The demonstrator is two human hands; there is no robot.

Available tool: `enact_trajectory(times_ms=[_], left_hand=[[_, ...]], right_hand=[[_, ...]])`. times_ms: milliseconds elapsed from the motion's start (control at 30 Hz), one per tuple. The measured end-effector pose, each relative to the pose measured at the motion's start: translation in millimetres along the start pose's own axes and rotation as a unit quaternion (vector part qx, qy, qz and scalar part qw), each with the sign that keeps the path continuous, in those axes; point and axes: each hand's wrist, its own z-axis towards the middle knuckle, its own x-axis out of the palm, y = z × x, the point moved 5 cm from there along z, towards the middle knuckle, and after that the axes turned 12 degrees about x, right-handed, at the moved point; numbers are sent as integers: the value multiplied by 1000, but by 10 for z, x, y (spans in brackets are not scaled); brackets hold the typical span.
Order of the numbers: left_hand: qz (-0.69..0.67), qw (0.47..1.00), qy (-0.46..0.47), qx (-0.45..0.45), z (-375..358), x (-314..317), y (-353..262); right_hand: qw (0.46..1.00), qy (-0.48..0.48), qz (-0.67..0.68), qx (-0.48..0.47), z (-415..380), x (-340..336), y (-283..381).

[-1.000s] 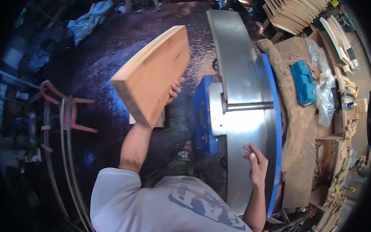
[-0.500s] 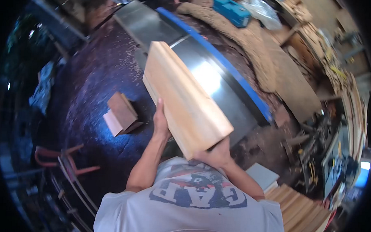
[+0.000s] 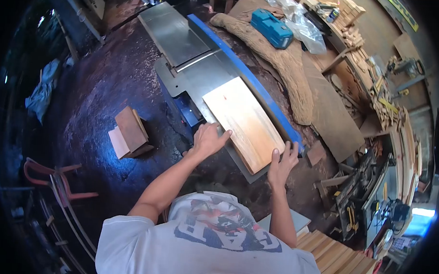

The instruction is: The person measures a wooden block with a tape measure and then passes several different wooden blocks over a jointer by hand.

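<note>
A pale wooden board [image 3: 244, 123] lies flat on the metal bed of a jointer [image 3: 197, 71], alongside its long blue fence [image 3: 248, 68]. My left hand [image 3: 210, 138] is at the board's left edge, thumb stretched out over the top face and fingers apart. At the near right corner, my right hand [image 3: 283, 164] has its thumb and fingers spread, with the fingertips right at the board's edge. Neither hand is wrapped round the wood.
Left of the jointer, a small stack of wood blocks [image 3: 131, 133] stands on the dark floor. A curved rough timber slab [image 3: 289, 76] and a teal case [image 3: 271, 28] lie beyond the fence. Planks [image 3: 338, 259] are stacked at lower right; a red chair [image 3: 58, 179] is at lower left.
The board has gone from being held up in both hands to lying on the jointer bed by the fence. My hands have loosened and spread at its edges.
</note>
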Motion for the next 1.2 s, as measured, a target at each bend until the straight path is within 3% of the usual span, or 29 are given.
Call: enact_trajectory(times_ms=[67,100,200,533,667,867,1200], left_hand=[[11,976,-165,142,102,122,0],[2,969,-182,169,182,171,-104],[75,973,-140,170,733,540,-253],[153,983,-81,63,1664,287,212],[163,978,-121,49,1913,60,435],[197,973,-112,41,2210,-243,707],[197,974,-102,36,2415,-419,894]], right_hand=[[982,107,26,-153,46,49,48],[964,110,-30,-241,36,164,32],[928,136,-63,-341,103,471,-1],[866,211,-127,-435,779,1138,530],[861,236,-115,-437,940,1385,758],[855,230,-114,-451,1105,1659,1209],[857,227,-106,-450,1238,1878,1423]])
